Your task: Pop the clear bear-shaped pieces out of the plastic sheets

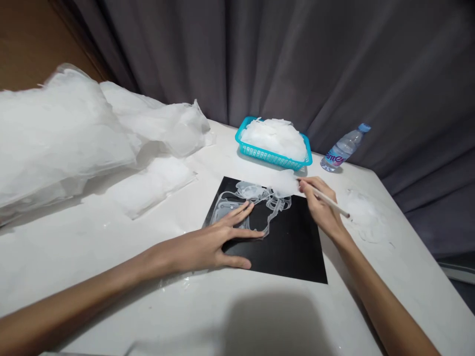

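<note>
My left hand lies flat with its fingers spread, pressing on a clear plastic cut-out sheet that looks like a stencil. Beneath it is a black sheet on the white table. My right hand is closed around a slim pale stick, possibly a pencil or brush, its dark-tipped end pointing down to the right. At its fingertips, by the far edge of the black sheet, sits a tuft of white fluffy fibre. The stick's other end is hidden near the tuft.
A turquoise basket heaped with white fibre stands behind the black sheet. To its right is a water bottle with a blue cap. Large bags of white stuffing fill the left side. Loose fibre lies at right, before a grey curtain.
</note>
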### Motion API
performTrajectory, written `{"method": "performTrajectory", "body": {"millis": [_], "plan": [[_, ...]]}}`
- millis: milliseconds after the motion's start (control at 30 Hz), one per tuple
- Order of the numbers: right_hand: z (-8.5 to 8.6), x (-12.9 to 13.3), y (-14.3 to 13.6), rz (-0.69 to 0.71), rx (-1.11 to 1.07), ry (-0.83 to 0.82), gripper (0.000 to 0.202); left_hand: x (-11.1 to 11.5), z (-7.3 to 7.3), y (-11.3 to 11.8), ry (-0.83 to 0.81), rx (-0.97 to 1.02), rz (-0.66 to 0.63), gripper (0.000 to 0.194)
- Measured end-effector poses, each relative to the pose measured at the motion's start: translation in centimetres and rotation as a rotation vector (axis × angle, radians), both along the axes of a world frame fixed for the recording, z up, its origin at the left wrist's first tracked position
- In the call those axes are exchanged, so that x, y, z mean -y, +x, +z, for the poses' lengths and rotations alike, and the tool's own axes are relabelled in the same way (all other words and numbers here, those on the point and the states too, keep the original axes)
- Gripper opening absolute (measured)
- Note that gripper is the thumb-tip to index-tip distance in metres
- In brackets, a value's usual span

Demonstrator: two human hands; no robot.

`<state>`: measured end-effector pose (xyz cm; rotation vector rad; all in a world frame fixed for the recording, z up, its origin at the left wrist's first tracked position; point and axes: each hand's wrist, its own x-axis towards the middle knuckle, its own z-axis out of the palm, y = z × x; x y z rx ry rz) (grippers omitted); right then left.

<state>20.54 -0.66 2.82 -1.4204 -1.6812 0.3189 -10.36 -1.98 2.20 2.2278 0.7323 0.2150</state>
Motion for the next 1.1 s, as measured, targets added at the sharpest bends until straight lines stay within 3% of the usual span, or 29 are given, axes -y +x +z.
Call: {"method": "performTrajectory", "body": {"millis": [100, 167, 233, 300, 367, 467, 533, 767, 900, 1100], "plan": [[0.9, 3.2, -2.7, 0.265, -0.008, -0.091, 0.022, -0.6, -0.2, 0.6, -0.065, 0.170, 0.244, 0.048], [1.3, 5.2, -4.7, 0.462, -0.032, -0.191, 0.024, -1.1, -0.1, 1.1, -0.130, 0.269, 0.387, 0.055], [1.6, 6.4, -5.8, 0.620, -0.044, -0.290, 0.029, -1.4, -0.1, 1.5, -0.176, 0.270, 0.409, 0.058], [1.8, 6.6, -5.7, 0.702, -0.060, -0.348, 0.033, -1.6, -0.1, 1.7, -0.186, 0.225, 0.347, 0.051], [1.9, 6.1, -4.8, 0.667, -0.072, -0.311, 0.043, -1.7, -0.3, 1.7, -0.185, 0.187, 0.309, 0.043], [1.6, 4.8, -3.7, 0.428, -0.029, -0.160, 0.064, -1.8, -0.7, 1.5, -0.157, 0.172, 0.308, 0.037], [1.0, 4.2, -3.8, 0.337, 0.012, -0.133, 0.058, -1.8, -1.0, 1.3, -0.131, 0.169, 0.300, 0.037], [-1.6, 4.2, -6.5, 0.414, 0.239, -0.247, 0.028, -1.4, -1.1, 1.2, -0.090, 0.156, 0.301, 0.036], [-1.9, 4.1, -6.5, 0.455, 0.132, -0.292, 0.012, -1.2, -0.8, 1.4, -0.069, 0.199, 0.270, 0.035], [-1.5, 4.0, -6.7, 0.418, -0.045, -0.368, 0.014, -0.7, -0.9, 1.7, -0.018, 0.221, 0.240, 0.034]]}}
